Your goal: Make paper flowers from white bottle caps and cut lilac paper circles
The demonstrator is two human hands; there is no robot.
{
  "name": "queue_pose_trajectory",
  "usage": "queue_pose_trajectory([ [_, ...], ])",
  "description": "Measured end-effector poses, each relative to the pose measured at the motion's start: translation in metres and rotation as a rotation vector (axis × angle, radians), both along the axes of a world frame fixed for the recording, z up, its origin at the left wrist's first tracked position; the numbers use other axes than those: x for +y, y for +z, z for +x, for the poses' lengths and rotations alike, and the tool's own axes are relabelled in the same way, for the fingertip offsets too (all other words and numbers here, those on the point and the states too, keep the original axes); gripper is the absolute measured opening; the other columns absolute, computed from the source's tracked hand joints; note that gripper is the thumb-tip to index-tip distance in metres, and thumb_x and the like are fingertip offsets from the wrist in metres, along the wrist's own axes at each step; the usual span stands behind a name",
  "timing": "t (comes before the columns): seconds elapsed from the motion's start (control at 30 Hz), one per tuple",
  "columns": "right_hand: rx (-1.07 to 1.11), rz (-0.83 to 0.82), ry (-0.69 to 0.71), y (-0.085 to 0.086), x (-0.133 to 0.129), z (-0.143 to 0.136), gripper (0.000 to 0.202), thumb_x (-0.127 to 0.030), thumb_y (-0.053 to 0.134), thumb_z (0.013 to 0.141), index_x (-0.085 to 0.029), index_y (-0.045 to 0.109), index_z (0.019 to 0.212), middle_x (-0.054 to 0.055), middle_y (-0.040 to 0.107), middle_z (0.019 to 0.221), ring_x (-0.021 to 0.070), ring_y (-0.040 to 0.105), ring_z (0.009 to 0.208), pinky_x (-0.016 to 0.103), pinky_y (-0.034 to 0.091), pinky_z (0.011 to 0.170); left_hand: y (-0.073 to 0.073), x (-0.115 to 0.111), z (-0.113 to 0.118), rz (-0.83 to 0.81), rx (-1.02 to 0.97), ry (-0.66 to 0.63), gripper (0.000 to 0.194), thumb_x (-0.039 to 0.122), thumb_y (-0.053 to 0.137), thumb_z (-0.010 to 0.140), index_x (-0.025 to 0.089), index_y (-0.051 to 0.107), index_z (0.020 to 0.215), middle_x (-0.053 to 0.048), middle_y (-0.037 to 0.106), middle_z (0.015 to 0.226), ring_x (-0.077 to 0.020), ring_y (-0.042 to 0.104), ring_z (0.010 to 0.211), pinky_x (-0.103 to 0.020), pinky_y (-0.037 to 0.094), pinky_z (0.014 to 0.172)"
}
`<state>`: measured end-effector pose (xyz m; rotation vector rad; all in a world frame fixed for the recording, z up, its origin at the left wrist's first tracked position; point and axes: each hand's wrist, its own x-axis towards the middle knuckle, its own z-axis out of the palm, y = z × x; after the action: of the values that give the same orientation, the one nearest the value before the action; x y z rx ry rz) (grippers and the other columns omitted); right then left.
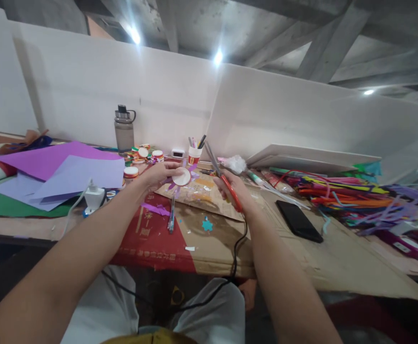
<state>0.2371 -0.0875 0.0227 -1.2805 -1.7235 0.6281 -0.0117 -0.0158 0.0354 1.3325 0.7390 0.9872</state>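
Observation:
My left hand [162,173] is closed on a round white disc [181,177] with purple petal-like strips around its edge, held above the cardboard. In my right hand [233,187] are scissors [226,181] with red handles, their blades pointing up and away, apart from the disc. Below the disc, a pen [172,217] lies on the red part of the cardboard beside a crumpled purple piece [156,209]. A teal flower-shaped cutout [206,223] lies to the right of the pen.
Purple paper sheets [80,177] and a white plug adapter [94,197] are at the left. A bottle [124,131] and a cup of pens [194,155] stand at the back. A black phone [298,220] and colourful strips [341,196] lie at the right. A black cable [236,248] hangs over the front edge.

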Motion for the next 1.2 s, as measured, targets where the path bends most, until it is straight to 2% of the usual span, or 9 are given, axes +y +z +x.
queue_pose_trajectory([
  [0.13, -0.103, -0.078, 0.107, 0.006, -0.006, 0.007, 0.036, -0.057, 0.056, 0.084, -0.021, 0.050, 0.082, -0.005, 0.042, 0.062, 0.0086, 0.042, 0.048, 0.021, 0.036, 0.043, 0.005, -0.002, -0.007, 0.035, 0.148, -0.085, 0.037, 0.026, 0.085, 0.056, 0.014, 0.076, 0.090, -0.007, 0.072, 0.081, -0.0117, 0.059, 0.065, -0.019, 0.042, 0.054],
  [0.27, -0.143, -0.135, 0.238, 0.009, -0.011, 0.004, 0.038, -0.057, 0.057, 0.085, -0.020, 0.049, 0.078, -0.005, 0.043, 0.062, 0.0078, 0.041, 0.049, 0.020, 0.034, 0.043, 0.005, -0.002, -0.011, 0.040, 0.231, -0.221, 0.037, 0.026, 0.082, 0.062, 0.016, 0.075, 0.097, -0.008, 0.073, 0.091, -0.0132, 0.063, 0.073, -0.022, 0.046, 0.062],
  [0.4, -0.140, -0.224, 0.322, 0.009, -0.014, 0.003, 0.036, -0.056, 0.056, 0.086, -0.020, 0.050, 0.079, -0.006, 0.042, 0.058, 0.0078, 0.040, 0.046, 0.020, 0.033, 0.041, 0.007, -0.004, -0.010, -0.026, 0.229, -0.216, 0.034, 0.020, 0.081, 0.061, 0.015, 0.076, 0.095, -0.010, 0.073, 0.090, -0.0149, 0.064, 0.071, -0.024, 0.048, 0.064],
  [0.53, -0.137, -0.240, 0.332, 0.011, -0.016, 0.002, 0.037, -0.057, 0.055, 0.085, -0.021, 0.050, 0.078, -0.006, 0.044, 0.056, 0.0082, 0.039, 0.045, 0.021, 0.031, 0.040, 0.009, -0.009, -0.007, -0.089, 0.189, -0.064, 0.033, 0.007, 0.078, 0.058, 0.014, 0.076, 0.090, -0.013, 0.073, 0.082, -0.0204, 0.067, 0.067, -0.027, 0.049, 0.056],
  [0.6, -0.146, -0.238, 0.337, 0.013, -0.017, 0.001, 0.038, -0.058, 0.056, 0.084, -0.021, 0.048, 0.074, -0.006, 0.044, 0.056, 0.0085, 0.039, 0.044, 0.021, 0.031, 0.039, 0.009, -0.010, -0.006, -0.109, 0.184, -0.034, 0.035, 0.003, 0.077, 0.057, 0.014, 0.077, 0.090, -0.012, 0.073, 0.080, -0.0222, 0.068, 0.067, -0.027, 0.049, 0.055],
  [0.77, -0.167, -0.226, 0.325, 0.015, -0.020, 0.000, 0.039, -0.057, 0.058, 0.083, -0.021, 0.049, 0.069, -0.005, 0.045, 0.055, 0.0087, 0.040, 0.045, 0.021, 0.031, 0.040, 0.007, -0.008, -0.007, -0.048, 0.187, -0.138, 0.035, 0.002, 0.078, 0.054, 0.017, 0.077, 0.086, -0.012, 0.074, 0.084, -0.0189, 0.066, 0.066, -0.025, 0.048, 0.056],
  [0.9, -0.215, -0.195, 0.303, 0.012, -0.017, 0.001, 0.036, -0.056, 0.059, 0.082, -0.021, 0.059, 0.075, -0.004, 0.047, 0.058, 0.0094, 0.041, 0.048, 0.022, 0.032, 0.042, 0.006, -0.008, -0.007, -0.065, 0.187, -0.146, 0.035, 0.000, 0.077, 0.054, 0.016, 0.077, 0.085, -0.011, 0.073, 0.083, -0.0186, 0.065, 0.065, -0.026, 0.048, 0.057],
  [1.2, -0.212, -0.187, 0.307, 0.011, -0.017, 0.001, 0.037, -0.055, 0.059, 0.082, -0.020, 0.056, 0.069, -0.004, 0.046, 0.055, 0.0095, 0.040, 0.046, 0.022, 0.030, 0.041, 0.005, -0.007, -0.008, -0.073, 0.158, -0.179, 0.037, -0.002, 0.078, 0.051, 0.020, 0.077, 0.081, -0.009, 0.074, 0.083, -0.0177, 0.066, 0.065, -0.023, 0.047, 0.054],
])
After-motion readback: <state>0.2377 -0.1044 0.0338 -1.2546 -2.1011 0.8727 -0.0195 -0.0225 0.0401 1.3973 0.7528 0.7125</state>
